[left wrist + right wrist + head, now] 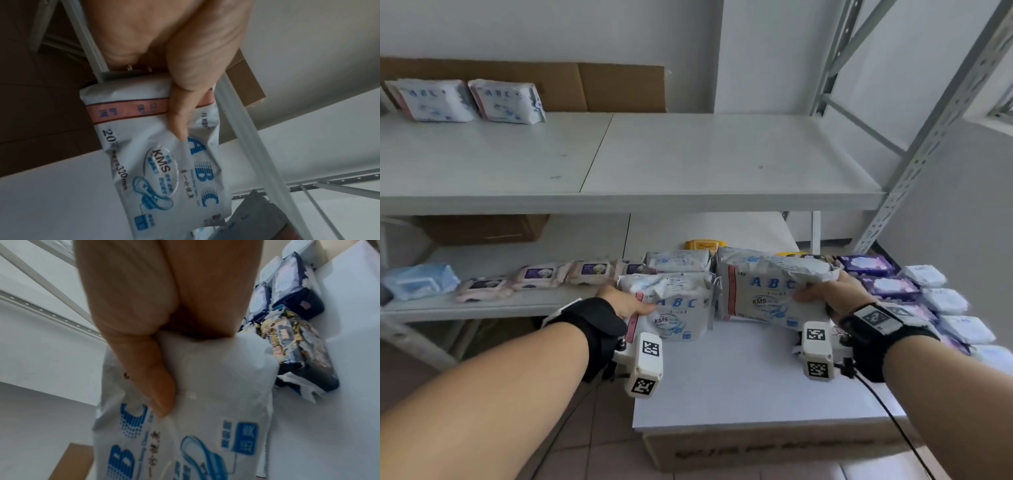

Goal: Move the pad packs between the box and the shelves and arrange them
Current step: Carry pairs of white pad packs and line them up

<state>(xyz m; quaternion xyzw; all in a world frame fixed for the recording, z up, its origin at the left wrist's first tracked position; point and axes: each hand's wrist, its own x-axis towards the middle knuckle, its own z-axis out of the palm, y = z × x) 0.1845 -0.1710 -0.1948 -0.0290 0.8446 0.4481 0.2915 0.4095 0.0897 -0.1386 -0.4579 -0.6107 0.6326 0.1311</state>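
Observation:
Each hand holds a white pad pack with blue ABC lettering above the white board. My left hand (pixel 628 306) grips the left pack (pixel 677 310) by its left end, thumb on the front; the wrist view shows the thumb across that pack (pixel 160 162). My right hand (pixel 825 294) grips the right pack (pixel 760 294) at its right end, thumb pressed into the front of the pack (pixel 195 418). Another ABC pack (pixel 677 261) lies behind them. Two more ABC packs (pixel 434 100) (pixel 507 101) lean against cardboard on the upper shelf (pixel 722 164).
Pink packs (pixel 536 275) and a blue pack (pixel 419 281) line the lower shelf at left. Purple packs (pixel 868 264) and white packs (pixel 945 301) sit in rows at right. A cardboard box (pixel 756 448) lies under the white board (pixel 739 387). A grey shelf upright (pixel 935 137) rises at right.

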